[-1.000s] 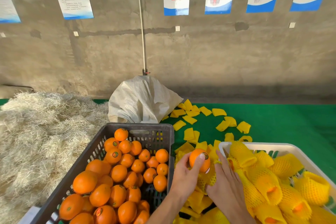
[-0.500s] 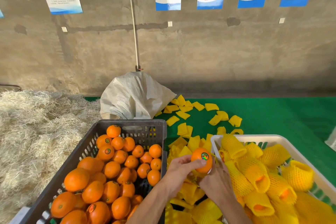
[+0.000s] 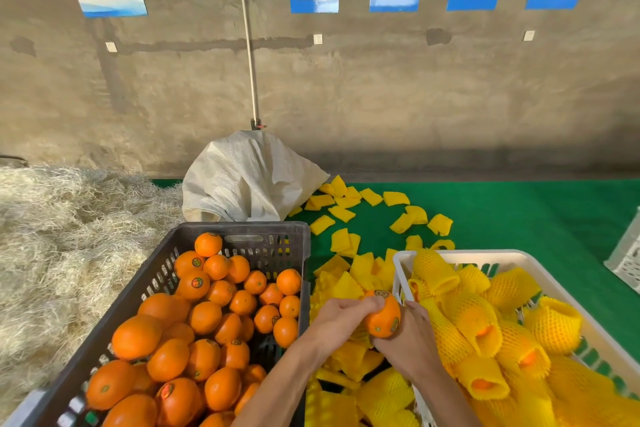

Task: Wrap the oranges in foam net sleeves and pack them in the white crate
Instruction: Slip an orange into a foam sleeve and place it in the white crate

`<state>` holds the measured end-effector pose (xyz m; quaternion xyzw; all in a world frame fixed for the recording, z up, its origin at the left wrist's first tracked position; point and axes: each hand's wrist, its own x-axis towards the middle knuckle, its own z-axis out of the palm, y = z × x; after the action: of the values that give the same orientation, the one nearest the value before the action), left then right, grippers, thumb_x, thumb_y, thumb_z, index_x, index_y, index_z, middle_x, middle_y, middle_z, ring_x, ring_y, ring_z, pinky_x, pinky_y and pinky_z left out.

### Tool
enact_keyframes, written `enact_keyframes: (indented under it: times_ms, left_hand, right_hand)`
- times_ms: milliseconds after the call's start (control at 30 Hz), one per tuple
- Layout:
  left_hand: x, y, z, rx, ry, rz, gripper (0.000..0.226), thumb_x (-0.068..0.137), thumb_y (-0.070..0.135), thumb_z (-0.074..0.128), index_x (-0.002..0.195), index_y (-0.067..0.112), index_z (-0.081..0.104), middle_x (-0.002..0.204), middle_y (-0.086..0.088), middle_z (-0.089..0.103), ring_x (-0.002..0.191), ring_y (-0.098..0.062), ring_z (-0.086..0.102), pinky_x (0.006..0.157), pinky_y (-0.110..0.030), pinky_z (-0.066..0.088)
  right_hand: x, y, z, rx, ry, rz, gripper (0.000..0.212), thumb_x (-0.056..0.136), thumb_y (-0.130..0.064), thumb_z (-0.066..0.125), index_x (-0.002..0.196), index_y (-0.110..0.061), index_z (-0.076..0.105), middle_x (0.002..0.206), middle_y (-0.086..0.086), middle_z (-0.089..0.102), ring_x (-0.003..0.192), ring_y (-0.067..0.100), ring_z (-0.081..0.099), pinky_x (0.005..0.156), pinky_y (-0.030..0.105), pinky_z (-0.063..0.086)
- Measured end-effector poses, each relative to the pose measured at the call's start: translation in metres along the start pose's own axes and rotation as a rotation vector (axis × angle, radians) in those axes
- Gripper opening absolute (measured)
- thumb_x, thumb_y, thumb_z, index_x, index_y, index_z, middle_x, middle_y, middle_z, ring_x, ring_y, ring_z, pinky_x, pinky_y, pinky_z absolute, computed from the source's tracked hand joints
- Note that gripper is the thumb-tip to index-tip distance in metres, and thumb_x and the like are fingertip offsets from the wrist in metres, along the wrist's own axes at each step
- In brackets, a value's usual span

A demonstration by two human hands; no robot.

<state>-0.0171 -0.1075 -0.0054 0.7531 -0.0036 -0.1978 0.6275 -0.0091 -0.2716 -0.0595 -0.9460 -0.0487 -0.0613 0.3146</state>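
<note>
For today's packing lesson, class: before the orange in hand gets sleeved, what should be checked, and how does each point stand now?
1. Orange held firmly: ok, left hand curls over it and right hand cups it from below.
2. Orange bare, no sleeve yet: ok.
3. Sleeve ready in the right hand's grip: cannot tell, palm side hidden.
4. Loose foam sleeves within reach: ok, piled directly beneath the hands.
5. White crate has room: cannot tell; wrapped oranges already heap inside.
6. Dark crate still stocked: ok.
</note>
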Motion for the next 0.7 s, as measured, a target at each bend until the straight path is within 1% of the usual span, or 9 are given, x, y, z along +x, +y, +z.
enact_keyframes:
  times_ms: [67,133,200,267,333,467,533,600,700]
  left_hand:
    - [0.001,0.000,0.001,0.010,0.031,0.003,0.080,0.059,0.086,0.065,0.103,0.021,0.080,0.110,0.009,0.073,0.109,-0.015,0.064,0.096,-0.030,0.049]
    - [0.003,-0.001,0.001,0.012,0.076,0.013,0.069,0.062,0.083,0.066,0.087,0.019,0.076,0.091,0.011,0.069,0.093,-0.012,0.064,0.083,-0.025,0.048]
    - [0.003,0.001,0.001,-0.030,0.142,0.016,0.062,0.062,0.081,0.069,0.079,0.021,0.072,0.080,0.012,0.067,0.084,-0.008,0.060,0.073,-0.019,0.046]
    - [0.005,0.000,-0.001,-0.111,0.224,0.026,0.061,0.065,0.077,0.072,0.083,0.019,0.078,0.084,0.007,0.074,0.086,-0.008,0.064,0.073,-0.019,0.048]
    - [0.008,-0.002,-0.002,-0.158,0.298,0.052,0.051,0.074,0.070,0.076,0.089,0.021,0.082,0.090,0.006,0.078,0.093,-0.011,0.068,0.078,-0.022,0.051]
    - [0.010,-0.006,0.001,-0.098,0.420,0.171,0.040,0.074,0.060,0.084,0.096,0.027,0.079,0.105,0.013,0.073,0.102,-0.007,0.067,0.080,-0.020,0.051]
    - [0.011,-0.007,0.003,-0.033,0.462,0.249,0.045,0.068,0.064,0.084,0.094,0.028,0.078,0.113,0.014,0.064,0.108,-0.006,0.062,0.083,-0.018,0.049]
    - [0.011,-0.009,0.005,0.114,0.519,0.307,0.054,0.064,0.071,0.080,0.099,0.031,0.073,0.116,0.018,0.055,0.113,-0.005,0.054,0.084,-0.015,0.046]
    - [0.014,-0.013,0.007,0.313,0.595,0.365,0.059,0.066,0.076,0.074,0.108,0.036,0.064,0.116,0.024,0.043,0.116,-0.003,0.041,0.088,-0.017,0.043]
  right_hand:
    - [-0.001,-0.002,-0.002,0.023,-0.009,-0.013,0.014,0.070,-0.043,0.057,0.083,-0.038,0.060,0.071,-0.019,0.065,0.082,0.000,0.063,0.118,0.034,0.030]
    - [-0.001,-0.004,-0.003,0.057,-0.006,0.006,0.008,0.071,-0.041,0.058,0.078,-0.041,0.055,0.069,-0.019,0.063,0.078,-0.001,0.058,0.116,0.034,0.033]
    - [-0.001,-0.005,-0.004,0.065,-0.002,0.046,0.013,0.073,-0.038,0.065,0.084,-0.041,0.058,0.074,-0.022,0.060,0.090,0.002,0.058,0.113,0.035,0.036]
    - [-0.003,-0.004,-0.004,0.050,0.003,0.071,0.029,0.079,-0.036,0.072,0.106,-0.041,0.064,0.092,-0.025,0.060,0.114,0.015,0.055,0.112,0.037,0.040]
    - [-0.004,-0.004,-0.005,0.037,0.005,0.055,0.043,0.086,-0.034,0.073,0.127,-0.041,0.062,0.111,-0.017,0.065,0.124,0.020,0.051,0.110,0.037,0.044]
    - [-0.003,-0.002,-0.005,0.188,0.064,0.032,0.035,0.098,-0.026,0.063,0.131,-0.037,0.063,0.118,-0.011,0.070,0.097,0.013,0.063,0.088,0.035,0.057]
    - [-0.003,-0.003,-0.005,0.243,0.108,0.051,0.036,0.101,-0.025,0.059,0.136,-0.031,0.063,0.120,-0.007,0.071,0.084,0.009,0.059,0.078,0.027,0.054]
    - [-0.005,-0.006,-0.004,0.256,0.136,0.041,0.039,0.101,-0.026,0.059,0.140,-0.027,0.061,0.122,-0.005,0.071,0.087,0.009,0.058,0.079,0.025,0.051]
    - [-0.007,-0.010,-0.001,0.200,0.137,-0.011,0.043,0.101,-0.028,0.061,0.144,-0.025,0.058,0.129,-0.008,0.066,0.113,0.011,0.061,0.095,0.025,0.051]
